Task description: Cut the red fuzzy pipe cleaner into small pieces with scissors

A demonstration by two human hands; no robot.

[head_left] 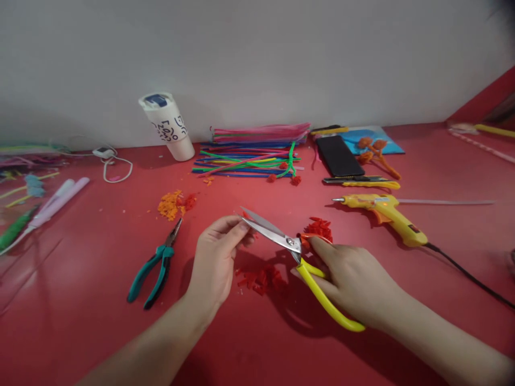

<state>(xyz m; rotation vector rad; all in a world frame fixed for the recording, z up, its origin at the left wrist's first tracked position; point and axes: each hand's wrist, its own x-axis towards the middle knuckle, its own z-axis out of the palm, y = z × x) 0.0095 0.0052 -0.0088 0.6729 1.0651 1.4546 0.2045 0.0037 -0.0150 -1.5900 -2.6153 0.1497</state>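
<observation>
Nearest us, our right hand (354,279) is wrapped around the handles of the scissors (290,242), their blades parted. Our left hand (217,252) pinches a small red piece (245,215) — right by the blade tips. Below that pinch lie red clippings (265,280); left of it, the pliers (165,251). Right of our grips rests the glue gun (386,209). Beyond the pinch — well apart — lie coloured pipe cleaners (245,155), the white tumbler (171,128) to their left.
</observation>
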